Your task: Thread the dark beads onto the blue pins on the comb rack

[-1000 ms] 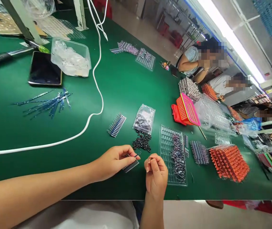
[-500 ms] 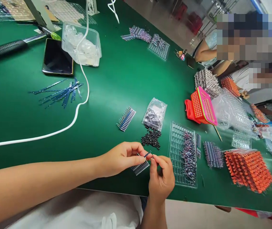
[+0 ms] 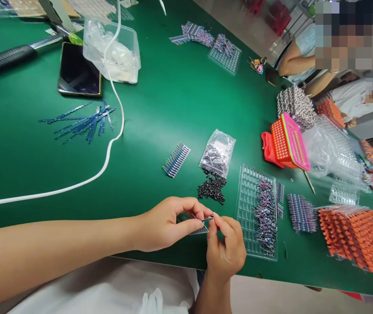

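My left hand [image 3: 166, 222] pinches a short strip of blue taped pins [image 3: 202, 223] just above the green table's near edge. My right hand [image 3: 226, 248] meets it from the right, its thumb and forefinger pinched at the strip's tip on something too small to name. A pile of small black beads [image 3: 212, 189] lies just beyond the hands, spilling from a clear plastic bag [image 3: 218, 151]. To the right lies a clear plastic tray [image 3: 248, 209] with a row of finished pieces in it.
Another blue pin strip [image 3: 176, 159], loose blue strips [image 3: 81, 123], a white cable [image 3: 107, 150], a phone [image 3: 79, 69], a clear tub [image 3: 112, 50] and a dark-handled tool [image 3: 6, 59] lie at left. A pink basket [image 3: 287, 141], orange parts [image 3: 356, 235] and seated people are at right.
The view has tilted down and left. My right hand has moved to meet my left hand at the strip's tip; the strip has lifted a little toward the table edge.
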Motion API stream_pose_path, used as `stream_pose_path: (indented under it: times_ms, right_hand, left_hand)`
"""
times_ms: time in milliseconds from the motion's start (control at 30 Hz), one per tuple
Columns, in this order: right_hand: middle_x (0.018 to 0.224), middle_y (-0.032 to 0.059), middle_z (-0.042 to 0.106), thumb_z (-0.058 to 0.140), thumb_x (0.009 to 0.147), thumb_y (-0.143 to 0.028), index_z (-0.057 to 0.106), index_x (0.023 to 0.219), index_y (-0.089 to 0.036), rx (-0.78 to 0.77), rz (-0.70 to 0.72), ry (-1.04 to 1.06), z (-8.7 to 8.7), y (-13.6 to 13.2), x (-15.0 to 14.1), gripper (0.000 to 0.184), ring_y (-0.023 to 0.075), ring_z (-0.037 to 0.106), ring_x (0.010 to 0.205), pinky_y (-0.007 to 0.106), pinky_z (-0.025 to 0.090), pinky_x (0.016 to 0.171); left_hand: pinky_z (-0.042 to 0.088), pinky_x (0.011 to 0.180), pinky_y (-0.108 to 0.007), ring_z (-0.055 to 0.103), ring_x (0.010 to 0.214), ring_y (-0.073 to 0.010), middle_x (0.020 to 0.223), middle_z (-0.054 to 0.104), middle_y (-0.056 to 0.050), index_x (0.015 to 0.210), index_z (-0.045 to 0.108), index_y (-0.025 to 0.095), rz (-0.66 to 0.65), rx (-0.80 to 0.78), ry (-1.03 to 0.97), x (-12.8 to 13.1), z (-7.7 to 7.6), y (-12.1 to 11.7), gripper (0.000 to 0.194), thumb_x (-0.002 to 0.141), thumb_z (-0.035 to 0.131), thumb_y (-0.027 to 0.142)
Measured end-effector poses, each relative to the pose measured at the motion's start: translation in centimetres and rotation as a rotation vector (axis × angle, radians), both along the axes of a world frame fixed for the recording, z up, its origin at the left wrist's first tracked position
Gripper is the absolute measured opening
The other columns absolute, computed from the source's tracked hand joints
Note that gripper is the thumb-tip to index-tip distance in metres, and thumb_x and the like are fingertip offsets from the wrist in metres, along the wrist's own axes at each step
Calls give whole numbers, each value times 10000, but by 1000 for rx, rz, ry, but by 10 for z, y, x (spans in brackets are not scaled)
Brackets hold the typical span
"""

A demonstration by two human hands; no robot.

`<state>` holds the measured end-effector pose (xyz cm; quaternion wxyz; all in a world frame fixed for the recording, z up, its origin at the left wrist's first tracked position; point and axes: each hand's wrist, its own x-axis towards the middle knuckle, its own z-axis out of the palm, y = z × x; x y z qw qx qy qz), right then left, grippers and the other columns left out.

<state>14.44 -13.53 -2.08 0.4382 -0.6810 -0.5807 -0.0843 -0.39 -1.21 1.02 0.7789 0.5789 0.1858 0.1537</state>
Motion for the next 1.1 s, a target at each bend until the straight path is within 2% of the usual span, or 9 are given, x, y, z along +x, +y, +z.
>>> stream_pose_path:
  times_ms: [133, 333, 533, 800, 1100]
  right_hand:
    - [890, 38, 666, 700, 823, -41, 673, 1063, -190, -6, 12, 9, 0, 1, 0, 283, 137, 644, 783, 275, 552, 683]
    - [892, 37, 671, 688, 825, -27, 672, 1055, -189, -15, 1, 90, 1, 1, -1, 282, 137, 640, 791, 273, 547, 675]
    - [872, 30, 657, 686, 826, -37, 655, 1008, -188, -10, -2, 106, 1, 1, -2, 238, 131, 631, 775, 258, 535, 650]
    - [835, 13, 612, 644, 847, -60, 616, 978, -190, -51, 23, 242, 0, 3, -3, 187, 117, 589, 742, 246, 509, 629]
    - [811, 7, 586, 614, 864, -94, 595, 947, -199, -60, 11, 291, 0, 3, -4, 135, 122, 574, 731, 254, 506, 622]
  left_hand:
    - [491, 950, -344, 651, 1097, -211, 1140, 708, -98, 891, 602, 157, 7, 93, 4, 1, 0, 1, 79, 925, 562, 215]
    - [495, 957, -355, 651, 1113, -219, 1127, 713, -104, 887, 597, 158, 17, 187, -6, 0, 0, 0, 55, 912, 558, 189]
    - [494, 955, -331, 654, 1106, -202, 1133, 711, -98, 893, 599, 167, 29, 239, -3, -1, 0, -1, 66, 924, 544, 187]
    - [504, 900, -309, 658, 1048, -189, 1122, 706, -96, 887, 595, 172, 34, 369, -24, -1, -2, -2, 75, 918, 527, 171]
    - [516, 885, -306, 652, 1058, -197, 1164, 694, -100, 897, 595, 183, 18, 370, -18, -2, 0, -4, 75, 916, 524, 167]
